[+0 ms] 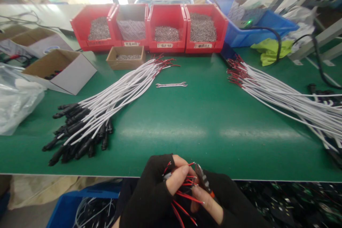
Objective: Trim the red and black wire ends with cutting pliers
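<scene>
Our left hand [162, 176] pinches a bunch of red wires [189, 197] between thumb and fingers at the near edge of the table [200, 124]. Our right hand [212, 205] grasps the pliers [205, 181], whose tips sit beside the wire ends. We judge the step in hand to be tending those ends; whether the pliers bite one, we cannot tell. The next move, we think, calls for a steady left pinch and one end singled out. White cables [120, 92] lie beyond, near the spanner [171, 85].
</scene>
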A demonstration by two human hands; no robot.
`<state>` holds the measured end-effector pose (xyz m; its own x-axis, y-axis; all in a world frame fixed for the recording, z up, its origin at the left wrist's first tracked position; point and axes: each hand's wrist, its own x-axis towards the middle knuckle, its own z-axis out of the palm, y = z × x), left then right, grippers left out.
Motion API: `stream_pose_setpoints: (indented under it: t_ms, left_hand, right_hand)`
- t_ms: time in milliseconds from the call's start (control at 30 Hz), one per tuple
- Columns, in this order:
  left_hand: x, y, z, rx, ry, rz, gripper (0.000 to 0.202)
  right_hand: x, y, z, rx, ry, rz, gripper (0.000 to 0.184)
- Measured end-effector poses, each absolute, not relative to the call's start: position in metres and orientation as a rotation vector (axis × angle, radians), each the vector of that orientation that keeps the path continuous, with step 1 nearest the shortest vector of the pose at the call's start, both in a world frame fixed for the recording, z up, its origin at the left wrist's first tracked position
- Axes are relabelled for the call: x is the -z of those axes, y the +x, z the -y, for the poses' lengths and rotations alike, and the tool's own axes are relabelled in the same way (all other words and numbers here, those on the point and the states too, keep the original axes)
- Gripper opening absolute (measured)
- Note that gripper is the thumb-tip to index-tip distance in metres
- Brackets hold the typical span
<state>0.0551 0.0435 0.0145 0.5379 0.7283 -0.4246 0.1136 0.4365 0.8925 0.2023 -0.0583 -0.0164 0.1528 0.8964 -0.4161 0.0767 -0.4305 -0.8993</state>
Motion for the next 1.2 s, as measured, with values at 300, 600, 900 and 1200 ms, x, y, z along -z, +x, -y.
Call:
stream_pose_setpoints:
  t_ms: [300, 600, 900, 1200]
  left_hand:
    - [-0.0175, 0.0586, -0.0413, -0.547, 1.113, -0.952, 0.023]
    - [-0.0195, 0.0565, -0.044, -0.555, 1.142, -0.94, 0.02]
    - [-0.0203, 0.0592, -0.0468, -0.578, 1.17, -0.928, 0.018]
    - [-0.0206, 0.0569, -0.0436, -0.478, 0.984, -0.903, 0.021]
  right_hand:
    - [0.0179, 0.2049, 0.0572, -1.449, -1.636, 0.951, 0.039]
    - [0.0121, 0.2067, 0.0541, -1.456, -1.599, 0.951, 0.033]
    - [0.0142, 0.205, 0.0552, -1.538, -1.605, 0.925, 0.044]
    - [0.0099, 0.2092, 0.0573, -1.524, -1.641, 0.865, 0.042]
